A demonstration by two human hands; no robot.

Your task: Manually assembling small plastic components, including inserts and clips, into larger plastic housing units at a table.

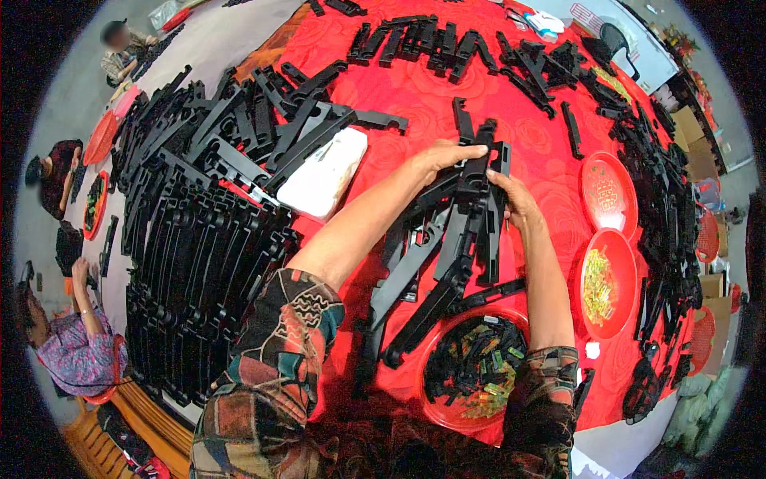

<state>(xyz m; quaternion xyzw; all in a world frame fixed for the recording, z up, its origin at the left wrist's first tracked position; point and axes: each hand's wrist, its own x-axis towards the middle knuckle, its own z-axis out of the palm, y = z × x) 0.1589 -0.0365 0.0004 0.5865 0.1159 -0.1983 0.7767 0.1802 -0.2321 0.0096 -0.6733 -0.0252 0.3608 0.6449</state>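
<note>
Risk: I think the black bars [471, 215] could slide apart. They lean in a loose bunch, and my hands only hold the top end.
Cause: The bars are long and smooth. If one hand lets go, the low ends may tip into the red bowl [437, 403] and knock the small parts about.
Second risk: The big heap of bars [199, 239] on my left sits close to my arm. A bump from my elbow could push some off the surface [415, 104].
Left hand: My left hand [440, 156] reaches over the top of the bunch, its fingers curled on the upper end of a bar.
Right hand: My right hand [515, 199] grips the same bunch from the right side.
Where the bars are: They stand between my two hands, touching both, and run down toward the red bowl near my body.
Nearby: A white box [325, 177] lies just left of my left arm. Two red plates [608, 271] sit to my right.
</note>
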